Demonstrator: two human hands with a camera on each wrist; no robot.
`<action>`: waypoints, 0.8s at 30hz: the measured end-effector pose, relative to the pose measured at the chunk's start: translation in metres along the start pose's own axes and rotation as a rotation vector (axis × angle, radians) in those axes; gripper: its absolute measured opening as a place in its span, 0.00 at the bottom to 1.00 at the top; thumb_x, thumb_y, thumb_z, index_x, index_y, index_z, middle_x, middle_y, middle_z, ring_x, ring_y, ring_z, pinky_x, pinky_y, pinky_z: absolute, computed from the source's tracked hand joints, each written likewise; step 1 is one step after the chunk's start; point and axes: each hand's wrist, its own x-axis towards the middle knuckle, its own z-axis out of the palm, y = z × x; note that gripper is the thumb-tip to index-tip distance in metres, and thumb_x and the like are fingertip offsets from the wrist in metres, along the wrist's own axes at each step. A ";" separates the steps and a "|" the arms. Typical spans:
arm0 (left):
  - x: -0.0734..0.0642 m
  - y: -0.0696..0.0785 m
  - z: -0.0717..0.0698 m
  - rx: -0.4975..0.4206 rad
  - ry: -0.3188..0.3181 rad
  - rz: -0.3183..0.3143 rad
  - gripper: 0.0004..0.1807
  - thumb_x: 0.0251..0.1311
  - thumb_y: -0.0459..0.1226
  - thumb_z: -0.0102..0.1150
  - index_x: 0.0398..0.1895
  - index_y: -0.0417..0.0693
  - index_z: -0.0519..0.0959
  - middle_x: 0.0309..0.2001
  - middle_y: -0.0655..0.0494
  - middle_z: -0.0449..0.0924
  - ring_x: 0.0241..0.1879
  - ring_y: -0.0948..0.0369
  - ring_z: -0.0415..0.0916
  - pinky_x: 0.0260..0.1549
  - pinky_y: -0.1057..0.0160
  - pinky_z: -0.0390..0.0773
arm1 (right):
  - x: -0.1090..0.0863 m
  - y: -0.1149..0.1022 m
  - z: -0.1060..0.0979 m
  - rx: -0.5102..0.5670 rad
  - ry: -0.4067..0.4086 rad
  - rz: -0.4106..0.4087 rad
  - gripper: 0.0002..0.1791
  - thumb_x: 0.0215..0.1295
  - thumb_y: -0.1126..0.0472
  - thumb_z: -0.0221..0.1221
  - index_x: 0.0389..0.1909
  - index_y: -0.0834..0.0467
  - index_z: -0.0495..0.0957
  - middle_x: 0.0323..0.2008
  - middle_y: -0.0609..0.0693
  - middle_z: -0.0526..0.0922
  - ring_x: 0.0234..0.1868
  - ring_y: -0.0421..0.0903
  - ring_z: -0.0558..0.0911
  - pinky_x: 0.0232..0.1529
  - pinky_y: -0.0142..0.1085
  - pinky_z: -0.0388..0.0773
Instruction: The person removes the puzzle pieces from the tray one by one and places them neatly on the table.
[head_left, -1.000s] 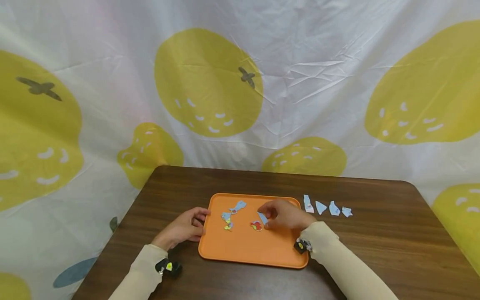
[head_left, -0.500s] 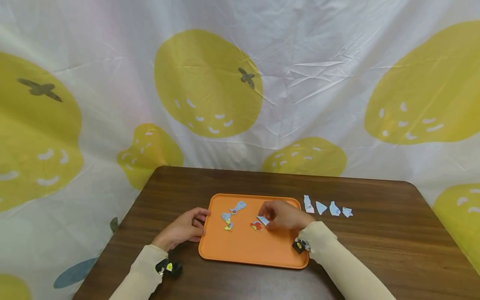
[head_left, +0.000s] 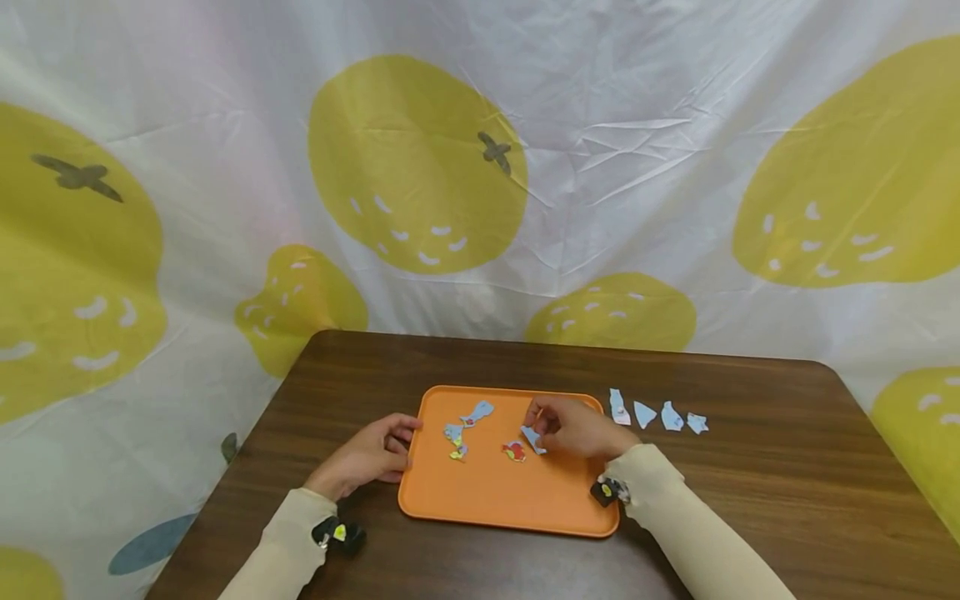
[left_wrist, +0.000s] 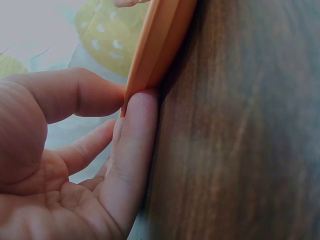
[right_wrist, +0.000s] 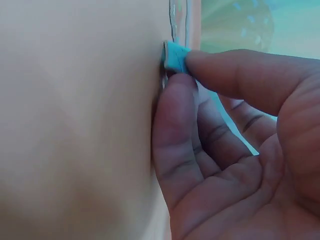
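Note:
My right hand (head_left: 576, 428) pinches a light-blue jigsaw-like puzzle piece (head_left: 533, 439) between thumb and fingers, low over the orange tray (head_left: 498, 500). In the right wrist view the piece (right_wrist: 175, 56) sticks out past the fingertips. Just left of it lies a mostly red piece (head_left: 514, 452). Farther left on the tray, several joined pieces (head_left: 454, 434) form a crooked strip, with blue at the top and yellow at the bottom. At the tray's left edge, the thumb and a finger of my left hand (head_left: 369, 452) pinch the rim (left_wrist: 157, 45).
Right of the tray, several light-blue pieces (head_left: 644, 414) lie in a row on the dark wooden table (head_left: 757, 467). A pale curtain (head_left: 600, 167) printed with yellow fruit hangs behind the table and at its left.
The blue piece has turned in my right fingers, and that hand has shifted slightly right, away from the red piece. My left hand stays at the tray's edge.

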 end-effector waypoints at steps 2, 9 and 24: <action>0.000 0.000 0.000 0.001 0.003 0.001 0.33 0.61 0.25 0.65 0.71 0.41 0.71 0.57 0.42 0.72 0.44 0.54 0.76 0.36 0.55 0.87 | -0.001 0.000 0.000 0.016 0.001 -0.001 0.13 0.62 0.71 0.68 0.46 0.59 0.80 0.31 0.47 0.81 0.32 0.39 0.78 0.35 0.29 0.78; -0.001 0.001 0.000 0.004 0.000 0.001 0.33 0.61 0.25 0.65 0.72 0.41 0.71 0.57 0.42 0.72 0.44 0.54 0.76 0.36 0.55 0.87 | -0.004 -0.004 -0.004 0.060 -0.004 -0.003 0.12 0.63 0.72 0.67 0.46 0.60 0.79 0.32 0.52 0.82 0.33 0.42 0.78 0.36 0.31 0.77; -0.001 0.001 0.000 0.005 0.002 -0.008 0.34 0.61 0.25 0.65 0.72 0.44 0.72 0.56 0.42 0.73 0.45 0.53 0.76 0.37 0.55 0.87 | -0.016 -0.008 -0.014 -0.026 0.081 0.011 0.18 0.66 0.67 0.66 0.57 0.59 0.82 0.38 0.50 0.84 0.36 0.42 0.84 0.41 0.34 0.82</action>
